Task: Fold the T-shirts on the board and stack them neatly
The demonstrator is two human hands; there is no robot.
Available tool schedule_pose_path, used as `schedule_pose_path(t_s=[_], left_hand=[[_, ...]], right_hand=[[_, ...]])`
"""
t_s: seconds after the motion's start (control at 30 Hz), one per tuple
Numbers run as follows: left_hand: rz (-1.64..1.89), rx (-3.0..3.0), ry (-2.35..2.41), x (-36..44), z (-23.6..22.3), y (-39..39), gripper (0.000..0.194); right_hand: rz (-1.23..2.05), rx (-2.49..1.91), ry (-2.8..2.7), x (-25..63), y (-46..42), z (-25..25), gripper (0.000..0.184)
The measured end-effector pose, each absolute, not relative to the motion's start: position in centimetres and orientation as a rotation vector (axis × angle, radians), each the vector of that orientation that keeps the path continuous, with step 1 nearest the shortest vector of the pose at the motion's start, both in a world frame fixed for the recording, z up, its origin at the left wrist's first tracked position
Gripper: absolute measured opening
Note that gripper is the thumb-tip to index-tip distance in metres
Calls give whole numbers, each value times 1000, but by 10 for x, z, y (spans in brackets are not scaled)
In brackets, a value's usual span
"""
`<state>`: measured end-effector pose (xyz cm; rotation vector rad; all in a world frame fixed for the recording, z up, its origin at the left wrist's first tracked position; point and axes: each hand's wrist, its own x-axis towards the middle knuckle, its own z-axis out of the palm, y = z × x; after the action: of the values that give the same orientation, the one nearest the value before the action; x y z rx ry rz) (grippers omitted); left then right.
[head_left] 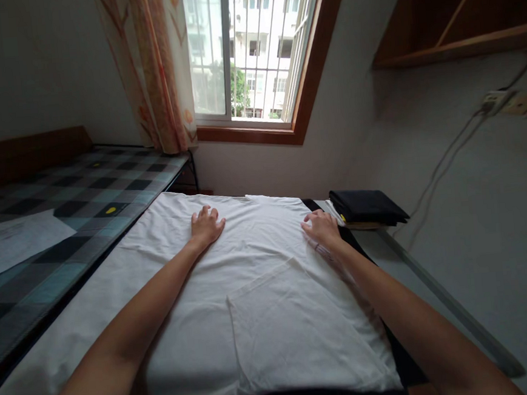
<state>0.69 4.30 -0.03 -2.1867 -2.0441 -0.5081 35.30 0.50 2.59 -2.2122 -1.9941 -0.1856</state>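
Note:
A white garment [273, 324], which looks like a T-shirt, lies spread over a table with several wrinkles across it. One squared flap of it is folded over the front part. My left hand [206, 225] rests on the cloth left of the middle, its fingers spread and slightly bent. On the right, my right hand [322, 226] touches the cloth close to its right edge, fingers bent and apart. Beneath that hand, faint dark marks show on the fabric. A black cloth strip shows under the garment's right edge.
To the left is a bed with a checked mattress [75, 185], bearing a paper sheet [20, 241]. A black folder-like item [367, 206] sits on other items at the table's back right. Cables [443, 156] hang from a wall socket. A curtain [157, 72] borders the barred window.

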Motion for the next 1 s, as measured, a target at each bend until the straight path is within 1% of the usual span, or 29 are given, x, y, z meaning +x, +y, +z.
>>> schedule_pose_path(t_s=[0.17,0.23,0.4,0.5,0.63,0.77,0.9,1.0], left_hand=[[-539,-2240,-2048,5,-8,52,38],[-547,-2242,-2045,5,-10,52,38],[-549,-2229,-2044,6,-10,52,36],[-546,-2227,-2057,8,-9,52,35],[-546,-2227,-2053,9,-7,51,35],[-543,-2215,-2053,10,-6,50,33],[-572,-2209,-2029,10,-7,51,31],[-588,-2218,-2020,10,-8,51,31]], right_hand=[[-48,-2257,-1927,353,65,38,40],[-44,-2272,-1936,353,86,38,44],[-33,-2264,-1992,350,120,23,49],[-19,-2284,-1877,346,134,15,49],[110,-2272,-1616,347,155,12,43],[301,-2160,-1395,357,178,14,31],[337,-2129,-1342,366,191,12,17],[337,-2012,-1394,368,196,7,14]])
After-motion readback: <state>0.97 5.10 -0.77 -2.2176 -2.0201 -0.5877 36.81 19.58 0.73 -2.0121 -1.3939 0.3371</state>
